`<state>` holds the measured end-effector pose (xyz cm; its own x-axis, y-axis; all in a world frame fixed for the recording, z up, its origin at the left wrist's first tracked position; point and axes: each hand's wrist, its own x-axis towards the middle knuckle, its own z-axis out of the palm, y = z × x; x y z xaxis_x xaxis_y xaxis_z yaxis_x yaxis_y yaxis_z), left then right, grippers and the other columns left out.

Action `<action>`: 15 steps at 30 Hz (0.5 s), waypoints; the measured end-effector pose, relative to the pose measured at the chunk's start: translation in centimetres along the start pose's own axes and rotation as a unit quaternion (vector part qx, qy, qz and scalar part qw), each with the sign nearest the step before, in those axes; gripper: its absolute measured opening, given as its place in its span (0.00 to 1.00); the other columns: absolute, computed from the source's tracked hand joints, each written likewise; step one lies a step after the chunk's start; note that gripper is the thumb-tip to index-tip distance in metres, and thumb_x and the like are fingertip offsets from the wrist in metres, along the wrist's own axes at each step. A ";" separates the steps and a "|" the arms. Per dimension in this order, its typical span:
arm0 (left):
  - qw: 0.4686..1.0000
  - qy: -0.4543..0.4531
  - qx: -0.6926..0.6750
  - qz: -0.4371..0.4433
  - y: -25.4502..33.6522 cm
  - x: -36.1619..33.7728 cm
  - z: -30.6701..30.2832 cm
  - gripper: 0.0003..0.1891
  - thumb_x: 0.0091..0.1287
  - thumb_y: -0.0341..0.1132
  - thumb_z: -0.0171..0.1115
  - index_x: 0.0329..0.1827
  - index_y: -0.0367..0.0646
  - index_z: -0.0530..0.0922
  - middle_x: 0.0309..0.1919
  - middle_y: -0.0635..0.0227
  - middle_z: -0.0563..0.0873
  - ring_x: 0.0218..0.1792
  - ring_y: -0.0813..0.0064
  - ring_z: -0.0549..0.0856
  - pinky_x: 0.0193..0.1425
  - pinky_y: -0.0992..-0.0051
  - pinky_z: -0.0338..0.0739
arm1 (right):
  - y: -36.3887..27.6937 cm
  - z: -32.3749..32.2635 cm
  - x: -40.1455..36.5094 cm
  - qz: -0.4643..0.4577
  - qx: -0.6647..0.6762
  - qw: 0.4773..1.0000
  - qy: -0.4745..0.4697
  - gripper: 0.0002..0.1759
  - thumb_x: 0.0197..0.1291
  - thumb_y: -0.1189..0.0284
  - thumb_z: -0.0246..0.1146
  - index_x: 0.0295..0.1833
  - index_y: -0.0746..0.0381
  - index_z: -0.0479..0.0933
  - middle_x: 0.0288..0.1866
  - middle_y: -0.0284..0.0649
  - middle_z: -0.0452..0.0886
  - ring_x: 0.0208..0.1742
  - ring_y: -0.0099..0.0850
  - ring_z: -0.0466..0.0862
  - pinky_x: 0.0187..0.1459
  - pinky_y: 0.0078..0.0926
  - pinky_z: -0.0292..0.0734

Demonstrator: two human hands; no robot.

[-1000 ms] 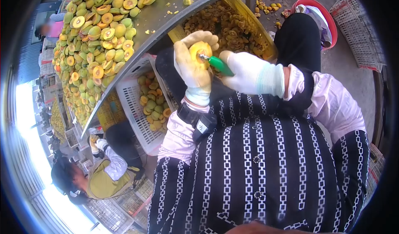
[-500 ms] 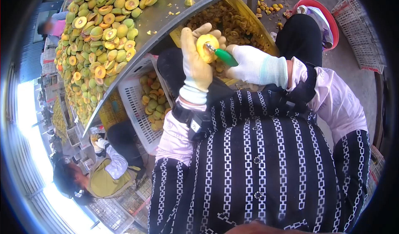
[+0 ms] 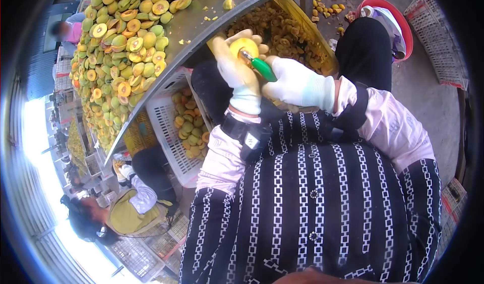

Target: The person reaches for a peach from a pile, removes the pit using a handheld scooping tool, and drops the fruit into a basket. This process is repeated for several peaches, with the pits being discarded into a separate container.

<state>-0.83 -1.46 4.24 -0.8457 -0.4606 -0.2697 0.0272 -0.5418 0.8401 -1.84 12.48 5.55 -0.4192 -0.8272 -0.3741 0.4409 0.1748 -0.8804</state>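
My gloved left hand (image 3: 236, 71) cups a yellow peach half (image 3: 248, 44), its cut face turned up, fingers curled round the far side. A pitting tool with a green handle (image 3: 264, 69) and a metal tip is gripped in my gloved right hand (image 3: 301, 80). The tip presses at the middle of the peach half. Both hands are above my lap, close over a yellow crate (image 3: 306, 27) holding brownish-yellow scraps.
Halved peaches (image 3: 126, 44) are heaped on a metal-edged table (image 3: 194, 37) at upper left. Below stands a white crate (image 3: 169, 120) with more fruit. A red basin (image 3: 409, 34) and another crate (image 3: 436, 37) sit at right. A co-worker (image 3: 136, 216) sits at lower left.
Both hands have shifted slightly left, with the peach half and the tool still held together. My left wrist has swung a little to the right.
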 end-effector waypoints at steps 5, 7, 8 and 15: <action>0.989 -0.015 -0.006 -0.147 -0.5 0.4 0.6 0.28 0.70 0.54 0.45 0.41 0.33 0.77 0.35 0.51 0.85 0.32 0.56 0.85 0.36 0.63 0.82 | 1.6 -1.6 0.6 -0.130 -0.183 0.969 0.102 0.14 0.53 0.75 0.57 0.44 0.70 0.69 0.24 0.40 0.78 0.14 0.28 0.77 0.15 0.24 0.72; 0.987 -0.025 0.000 -0.162 -0.8 0.6 0.5 0.24 0.71 0.50 0.47 0.42 0.33 0.76 0.36 0.50 0.85 0.35 0.55 0.85 0.41 0.59 0.82 | -0.4 -2.0 -1.2 -0.013 -0.008 1.000 0.002 0.10 0.52 0.75 0.57 0.39 0.70 0.72 0.19 0.38 0.76 0.11 0.27 0.74 0.14 0.23 0.70; 0.986 -0.023 0.000 -0.164 -0.9 0.9 0.2 0.24 0.71 0.50 0.47 0.42 0.33 0.76 0.36 0.50 0.85 0.35 0.55 0.85 0.41 0.59 0.82 | 0.0 -2.4 -1.2 -0.011 -0.006 1.000 0.002 0.10 0.52 0.75 0.57 0.39 0.70 0.72 0.19 0.38 0.76 0.11 0.27 0.74 0.14 0.23 0.70; 0.955 -0.090 -0.038 -0.281 -1.8 2.2 -0.9 0.20 0.70 0.45 0.49 0.42 0.33 0.77 0.38 0.48 0.85 0.38 0.53 0.85 0.45 0.57 0.82 | 0.4 -3.7 -1.2 0.044 -0.080 0.996 0.006 0.13 0.54 0.74 0.60 0.43 0.69 0.71 0.15 0.35 0.74 0.09 0.24 0.73 0.14 0.19 0.69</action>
<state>-2.29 -2.13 1.72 -0.8156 0.0418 -0.5771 -0.4251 -0.7200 0.5486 -4.09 15.55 4.59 -0.3954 -0.7984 -0.4541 0.3451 0.3291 -0.8790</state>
